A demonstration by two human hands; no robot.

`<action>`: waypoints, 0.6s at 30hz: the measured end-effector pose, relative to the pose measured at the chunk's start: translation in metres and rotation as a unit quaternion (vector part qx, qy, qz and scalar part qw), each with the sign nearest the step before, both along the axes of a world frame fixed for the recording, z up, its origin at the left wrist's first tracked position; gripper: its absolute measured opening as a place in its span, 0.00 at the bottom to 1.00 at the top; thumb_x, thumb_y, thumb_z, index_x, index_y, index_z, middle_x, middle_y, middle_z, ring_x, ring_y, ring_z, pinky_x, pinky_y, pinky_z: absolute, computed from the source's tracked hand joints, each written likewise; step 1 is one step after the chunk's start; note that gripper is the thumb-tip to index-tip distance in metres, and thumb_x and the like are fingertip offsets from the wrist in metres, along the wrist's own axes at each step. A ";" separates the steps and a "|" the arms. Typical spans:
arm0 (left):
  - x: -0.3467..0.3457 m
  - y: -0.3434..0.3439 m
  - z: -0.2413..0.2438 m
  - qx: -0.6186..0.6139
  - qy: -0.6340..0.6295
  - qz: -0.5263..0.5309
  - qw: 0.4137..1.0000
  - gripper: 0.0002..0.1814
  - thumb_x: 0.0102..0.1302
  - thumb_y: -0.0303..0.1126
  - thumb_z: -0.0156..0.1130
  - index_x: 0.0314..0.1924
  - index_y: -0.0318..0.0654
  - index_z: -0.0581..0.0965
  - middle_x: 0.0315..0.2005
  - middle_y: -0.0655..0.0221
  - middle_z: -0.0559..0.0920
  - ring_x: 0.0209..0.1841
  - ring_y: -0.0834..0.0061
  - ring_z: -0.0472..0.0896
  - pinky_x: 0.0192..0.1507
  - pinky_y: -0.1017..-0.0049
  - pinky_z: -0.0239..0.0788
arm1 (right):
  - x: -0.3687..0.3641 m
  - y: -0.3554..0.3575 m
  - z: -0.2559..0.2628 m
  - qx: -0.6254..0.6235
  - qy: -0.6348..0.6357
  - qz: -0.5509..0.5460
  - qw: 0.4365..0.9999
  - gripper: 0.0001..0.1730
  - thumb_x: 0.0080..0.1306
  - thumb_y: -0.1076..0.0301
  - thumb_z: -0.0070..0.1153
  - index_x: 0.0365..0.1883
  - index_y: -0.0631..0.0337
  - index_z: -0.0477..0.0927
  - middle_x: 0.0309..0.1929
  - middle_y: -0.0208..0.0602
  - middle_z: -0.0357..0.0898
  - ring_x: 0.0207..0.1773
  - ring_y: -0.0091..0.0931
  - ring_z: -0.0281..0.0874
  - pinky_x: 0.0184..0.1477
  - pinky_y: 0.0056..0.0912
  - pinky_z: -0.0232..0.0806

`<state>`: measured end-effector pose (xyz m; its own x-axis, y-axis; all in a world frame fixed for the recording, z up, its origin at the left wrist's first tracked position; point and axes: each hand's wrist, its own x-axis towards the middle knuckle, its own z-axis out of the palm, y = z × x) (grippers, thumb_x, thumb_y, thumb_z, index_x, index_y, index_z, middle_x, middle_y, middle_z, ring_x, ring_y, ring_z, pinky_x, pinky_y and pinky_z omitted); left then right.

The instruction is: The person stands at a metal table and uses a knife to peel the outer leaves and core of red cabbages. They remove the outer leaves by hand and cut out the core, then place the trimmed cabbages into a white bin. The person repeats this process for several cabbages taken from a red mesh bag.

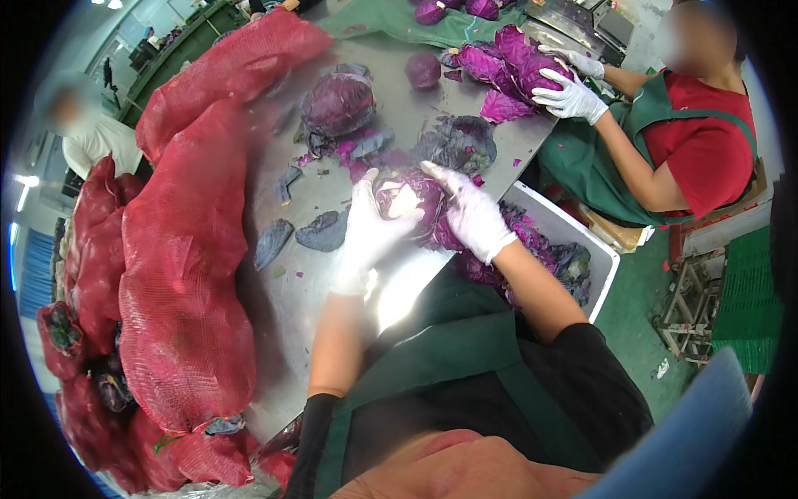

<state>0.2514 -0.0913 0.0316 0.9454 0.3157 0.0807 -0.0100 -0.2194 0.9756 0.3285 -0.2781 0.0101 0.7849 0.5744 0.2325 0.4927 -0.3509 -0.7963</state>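
Note:
Between my two white-gloved hands is a red cabbage head (427, 193), its pale cut stem end turned up. My left hand (374, 227) cups it from the left, thumb lying across the near side. My right hand (471, 215) grips the right side, fingers reaching over the top. Purple outer leaves (447, 234) hang below it near the right palm. Just beyond the cabbage lie dark, wilted outer leaves (458, 143). Loose leaves (321, 232) rest on the steel table left of my left hand.
Large red mesh sacks (187, 268) line the table's (299, 337) left side. A whole red cabbage (338, 103) and a smaller trimmed one (423, 70) sit farther back. At right, a white bin (601, 274) holds leaves below the edge. A co-worker's gloved hands (570, 93) hold another cabbage.

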 end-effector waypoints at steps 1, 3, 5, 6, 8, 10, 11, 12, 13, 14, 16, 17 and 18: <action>0.003 0.007 -0.009 0.043 -0.002 0.004 0.999 0.58 0.50 0.31 0.83 0.74 0.24 0.57 0.63 0.54 0.73 0.65 0.68 0.74 0.68 0.70 0.67 | 0.008 0.001 0.003 0.029 0.020 0.016 0.999 0.39 0.62 0.86 0.47 0.73 0.55 0.70 0.69 0.43 0.75 0.69 0.35 0.75 0.67 0.35 0.70; 0.007 0.012 -0.017 0.074 0.000 0.005 0.997 0.57 0.50 0.32 0.83 0.74 0.25 0.57 0.63 0.55 0.73 0.65 0.68 0.74 0.68 0.70 0.67 | 0.020 -0.003 0.006 -0.026 0.004 0.020 0.999 0.38 0.62 0.87 0.46 0.73 0.56 0.70 0.68 0.45 0.75 0.67 0.37 0.76 0.66 0.35 0.70; 0.009 0.013 -0.014 0.115 0.011 0.001 0.993 0.57 0.50 0.31 0.83 0.74 0.25 0.57 0.64 0.56 0.73 0.65 0.68 0.74 0.68 0.70 0.67 | 0.023 -0.003 -0.001 0.050 0.031 0.042 0.997 0.35 0.65 0.79 0.50 0.73 0.51 0.71 0.67 0.45 0.77 0.65 0.41 0.77 0.67 0.37 0.70; 0.008 0.013 -0.012 0.135 0.018 0.001 0.991 0.57 0.51 0.31 0.82 0.74 0.25 0.57 0.64 0.56 0.73 0.65 0.68 0.74 0.68 0.70 0.67 | 0.022 -0.002 0.002 0.088 0.045 0.055 0.994 0.33 0.67 0.75 0.52 0.72 0.49 0.71 0.66 0.45 0.77 0.65 0.42 0.78 0.67 0.38 0.70; 0.010 0.011 -0.010 0.134 0.007 0.003 0.991 0.55 0.51 0.29 0.81 0.74 0.25 0.57 0.64 0.56 0.73 0.64 0.68 0.75 0.68 0.70 0.68 | 0.022 0.003 0.014 0.010 -0.023 0.007 1.000 0.31 0.66 0.72 0.52 0.70 0.50 0.74 0.65 0.44 0.79 0.65 0.41 0.78 0.68 0.38 0.69; 0.012 0.009 -0.012 0.062 0.011 0.008 0.998 0.55 0.51 0.28 0.81 0.74 0.25 0.57 0.64 0.56 0.73 0.64 0.68 0.75 0.68 0.70 0.68 | 0.021 0.006 0.026 -0.038 0.018 -0.020 0.999 0.30 0.66 0.70 0.53 0.69 0.51 0.75 0.65 0.45 0.79 0.65 0.41 0.78 0.69 0.38 0.69; 0.010 0.009 -0.011 0.046 0.013 0.001 0.999 0.55 0.51 0.27 0.80 0.74 0.25 0.57 0.64 0.56 0.73 0.64 0.68 0.75 0.68 0.70 0.68 | 0.021 0.008 0.021 -0.040 0.009 -0.027 0.999 0.27 0.66 0.69 0.54 0.66 0.52 0.79 0.62 0.45 0.81 0.62 0.42 0.80 0.66 0.40 0.72; 0.009 0.010 -0.007 0.029 0.015 -0.006 0.999 0.55 0.51 0.27 0.80 0.74 0.26 0.57 0.63 0.56 0.73 0.64 0.68 0.75 0.68 0.70 0.68 | 0.021 0.009 0.019 -0.033 0.007 -0.034 0.999 0.26 0.67 0.68 0.53 0.64 0.52 0.80 0.61 0.45 0.82 0.60 0.42 0.81 0.64 0.41 0.73; 0.009 0.011 -0.006 0.012 0.017 -0.013 1.000 0.55 0.51 0.27 0.80 0.74 0.26 0.57 0.63 0.56 0.73 0.64 0.68 0.75 0.68 0.70 0.68 | 0.020 0.009 0.017 -0.025 0.004 -0.040 0.999 0.24 0.67 0.67 0.53 0.63 0.53 0.81 0.59 0.45 0.83 0.58 0.43 0.82 0.63 0.41 0.74; 0.010 0.015 -0.007 0.030 0.007 -0.028 0.999 0.55 0.50 0.27 0.80 0.75 0.27 0.58 0.63 0.57 0.74 0.64 0.69 0.75 0.68 0.70 0.68 | 0.020 0.010 0.015 -0.017 0.001 -0.047 0.999 0.23 0.67 0.66 0.53 0.61 0.53 0.81 0.57 0.46 0.84 0.56 0.43 0.84 0.61 0.42 0.75; 0.009 0.019 -0.014 0.058 -0.006 -0.059 0.997 0.55 0.50 0.27 0.80 0.75 0.29 0.58 0.63 0.58 0.74 0.63 0.69 0.75 0.67 0.70 0.68 | 0.047 0.013 -0.007 0.030 0.045 -0.114 0.992 0.19 0.68 0.62 0.53 0.55 0.53 0.84 0.50 0.49 0.86 0.52 0.46 0.85 0.57 0.46 0.76; 0.006 0.020 -0.012 0.031 -0.006 -0.079 0.996 0.57 0.48 0.28 0.81 0.75 0.30 0.59 0.64 0.58 0.73 0.66 0.68 0.73 0.70 0.68 0.65 | 0.064 0.010 -0.012 -0.090 0.051 -0.097 0.990 0.16 0.70 0.59 0.52 0.51 0.52 0.84 0.46 0.51 0.86 0.50 0.47 0.85 0.55 0.47 0.76; 0.004 0.020 -0.004 0.090 0.009 -0.091 0.992 0.58 0.46 0.28 0.82 0.75 0.31 0.59 0.64 0.58 0.72 0.67 0.67 0.72 0.71 0.68 0.63 | 0.065 0.008 -0.022 -0.080 0.066 -0.115 0.988 0.14 0.71 0.59 0.52 0.48 0.51 0.84 0.44 0.51 0.86 0.50 0.49 0.84 0.52 0.49 0.76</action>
